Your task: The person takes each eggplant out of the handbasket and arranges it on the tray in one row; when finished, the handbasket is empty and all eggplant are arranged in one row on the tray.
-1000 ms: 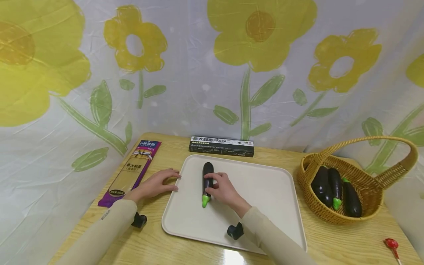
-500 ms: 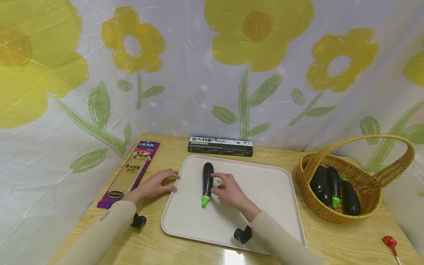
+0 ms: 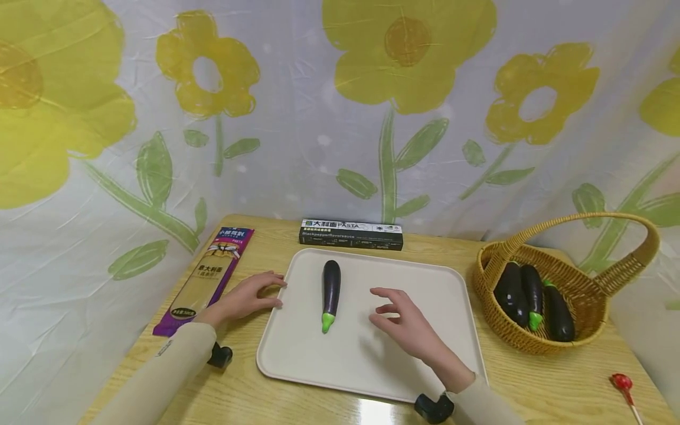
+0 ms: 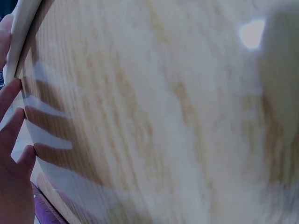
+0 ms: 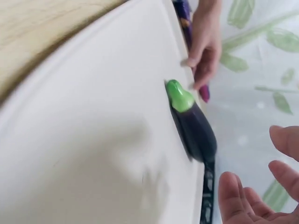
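Observation:
A dark purple eggplant [image 3: 330, 286] with a green stem lies alone on the white tray [image 3: 419, 354], stem toward me; the right wrist view shows the eggplant [image 5: 194, 128] too. My right hand [image 3: 406, 326] hovers over the tray's middle, fingers spread and relaxed, holding nothing, a hand's width right of the eggplant. My left hand [image 3: 249, 295] rests flat on the wooden table, fingertips against the tray's left rim [image 4: 25, 35]. In the left wrist view the fingers [image 4: 11, 140] lie straight.
A wicker basket [image 3: 600, 339] at the right holds three more eggplants [image 3: 531, 298]. A black pasta box [image 3: 350, 233] lies behind the tray and a purple pasta packet [image 3: 209, 277] at its left. A red lollipop [image 3: 621, 382] sits near the front right corner.
My right hand let go of the eggplant and drew back to the right over the tray. The eggplant stays where it lay. The left hand has not moved.

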Action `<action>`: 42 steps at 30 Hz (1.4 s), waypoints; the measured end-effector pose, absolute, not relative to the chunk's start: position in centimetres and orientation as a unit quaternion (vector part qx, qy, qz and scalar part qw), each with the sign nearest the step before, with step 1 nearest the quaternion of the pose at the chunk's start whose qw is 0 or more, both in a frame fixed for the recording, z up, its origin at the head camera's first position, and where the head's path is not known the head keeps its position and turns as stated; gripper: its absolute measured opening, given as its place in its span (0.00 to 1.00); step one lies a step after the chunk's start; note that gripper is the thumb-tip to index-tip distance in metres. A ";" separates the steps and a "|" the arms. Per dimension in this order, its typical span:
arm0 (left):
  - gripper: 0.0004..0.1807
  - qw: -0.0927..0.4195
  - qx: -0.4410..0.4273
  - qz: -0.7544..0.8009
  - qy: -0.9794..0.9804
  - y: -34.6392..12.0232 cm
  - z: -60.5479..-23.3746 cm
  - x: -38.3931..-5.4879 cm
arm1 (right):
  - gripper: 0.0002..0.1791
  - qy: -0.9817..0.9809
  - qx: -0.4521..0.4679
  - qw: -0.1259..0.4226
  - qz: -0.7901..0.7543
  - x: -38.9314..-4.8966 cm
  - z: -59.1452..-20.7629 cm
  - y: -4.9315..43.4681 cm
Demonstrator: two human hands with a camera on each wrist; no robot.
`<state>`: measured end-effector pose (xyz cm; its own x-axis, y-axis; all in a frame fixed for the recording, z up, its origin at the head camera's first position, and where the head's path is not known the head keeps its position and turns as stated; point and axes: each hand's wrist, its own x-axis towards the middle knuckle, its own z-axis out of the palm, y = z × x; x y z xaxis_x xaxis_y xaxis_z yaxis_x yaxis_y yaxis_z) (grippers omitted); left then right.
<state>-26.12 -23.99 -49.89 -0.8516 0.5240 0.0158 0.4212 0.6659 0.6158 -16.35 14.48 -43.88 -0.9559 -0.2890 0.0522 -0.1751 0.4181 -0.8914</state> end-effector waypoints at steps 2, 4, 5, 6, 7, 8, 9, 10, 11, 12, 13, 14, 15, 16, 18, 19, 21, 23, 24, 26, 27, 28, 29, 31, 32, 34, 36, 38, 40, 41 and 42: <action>0.26 0.083 0.258 0.313 0.910 -24.0 -49.9 -26.1 | 0.27 0.835 -0.129 0.049 -0.532 -15.7 -43.7 15.6; 0.26 0.083 0.258 0.314 0.910 -23.9 -49.9 -26.1 | 0.27 0.830 -0.114 0.042 -0.545 -15.2 -43.6 16.8; 0.26 0.082 0.259 0.314 0.910 -23.9 -49.9 -26.1 | 0.26 0.828 -0.105 0.036 -0.550 -14.9 -43.6 17.3; 0.26 0.081 0.261 0.313 0.910 -23.9 -49.9 -26.1 | 0.26 0.826 -0.096 0.030 -0.555 -14.7 -43.6 17.9; 0.26 0.080 0.262 0.313 0.909 -23.9 -49.9 -26.2 | 0.26 0.824 -0.086 0.024 -0.560 -14.6 -43.6 18.4; 0.26 0.078 0.263 0.314 0.909 -23.9 -49.9 -26.2 | 0.26 0.821 -0.077 0.016 -0.565 -14.4 -43.6 19.0; 0.26 0.078 0.264 0.315 0.908 -23.9 -49.9 -26.2 | 0.26 0.818 -0.067 0.008 -0.571 -14.3 -43.6 19.5; 0.26 0.077 0.265 0.314 0.908 -23.9 -49.9 -26.2 | 0.25 0.815 -0.058 0.001 -0.577 -14.2 -43.6 20.1; 0.26 0.077 0.265 0.314 0.909 -23.9 -49.9 -26.2 | 0.25 0.812 -0.051 -0.008 -0.582 -14.1 -43.7 20.6; 0.26 0.078 0.265 0.312 0.909 -23.9 -49.9 -26.2 | 0.25 0.808 -0.044 -0.014 -0.587 -14.0 -43.7 21.2; 0.26 0.079 0.264 0.314 0.909 -23.9 -49.9 -26.2 | 0.25 0.806 -0.035 -0.021 -0.590 -13.9 -43.6 21.7; 0.26 0.080 0.262 0.314 0.909 -23.9 -49.9 -26.2 | 0.25 0.807 -0.027 -0.027 -0.589 -13.8 -43.5 22.3; 0.26 0.081 0.261 0.314 0.909 -23.9 -49.9 -26.2 | 0.26 0.808 -0.020 -0.033 -0.588 -13.7 -43.4 22.9; 0.26 0.082 0.261 0.314 0.909 -23.9 -49.9 -26.2 | 0.26 0.811 -0.013 -0.038 -0.584 -13.5 -43.2 23.5; 0.26 0.083 0.260 0.315 0.909 -23.9 -49.9 -26.1 | 0.28 0.819 0.001 -0.050 -0.572 -13.4 -42.8 24.7; 0.26 0.083 0.259 0.315 0.909 -23.9 -49.9 -26.1 | 0.28 0.826 0.008 -0.056 -0.561 -13.4 -42.5 25.4; 0.26 0.083 0.260 0.316 0.909 -23.8 -49.9 -26.1 | 0.29 0.833 0.022 -0.064 -0.548 -13.3 -42.0 26.7; 0.26 0.081 0.259 0.317 0.909 -23.9 -50.0 -26.1 | 0.31 0.842 0.034 -0.073 -0.533 -13.4 -41.3 28.2; 0.26 0.081 0.259 0.317 0.909 -23.9 -50.0 -26.1 | 0.32 0.845 0.038 -0.076 -0.528 -13.5 -41.0 28.9; 0.26 0.079 0.259 0.317 0.909 -23.9 -50.0 -26.1 | 0.34 0.845 0.044 -0.082 -0.527 -13.6 -40.3 30.4; 0.26 0.079 0.259 0.315 0.910 -23.9 -50.0 -26.1 | 0.35 0.845 0.045 -0.083 -0.526 -13.8 -40.0 31.0; 0.26 0.079 0.260 0.314 0.910 -23.9 -50.0 -26.2 | 0.35 0.846 0.049 -0.083 -0.525 -13.9 -39.7 31.7; 0.27 0.080 0.261 0.314 0.909 -23.9 -50.0 -26.2 | 0.35 0.847 0.052 -0.081 -0.523 -14.1 -39.4 32.3; 0.27 0.080 0.262 0.312 0.910 -23.9 -50.0 -26.2 | 0.37 0.845 0.058 -0.077 -0.526 -14.5 -39.1 33.5; 0.27 0.081 0.263 0.310 0.910 -23.9 -50.0 -26.2 | 0.37 0.846 0.062 -0.073 -0.524 -14.8 -38.9 34.1; 0.26 0.080 0.264 0.311 0.910 -24.0 -50.0 -26.2 | 0.39 0.849 0.069 -0.061 -0.520 -15.4 -38.7 35.1; 0.26 0.080 0.264 0.312 0.909 -24.0 -50.0 -26.3 | 0.41 0.853 0.070 -0.046 -0.515 -16.1 -38.6 36.0; 0.26 0.080 0.265 0.312 0.909 -24.0 -49.9 -26.2 | 0.44 0.859 0.067 -0.025 -0.506 -16.9 -38.5 36.9; 0.26 0.080 0.265 0.312 0.909 -23.9 -49.9 -26.2 | 0.45 0.864 0.057 -0.005 -0.500 -17.7 -38.5 37.7; 0.26 0.080 0.265 0.310 0.909 -23.9 -49.9 -26.2 | 0.45 0.868 0.051 0.005 -0.493 -18.1 -38.6 38.1; 0.26 0.080 0.265 0.309 0.910 -24.0 -49.9 -26.2 | 0.45 0.872 0.048 0.014 -0.487 -18.5 -38.6 38.4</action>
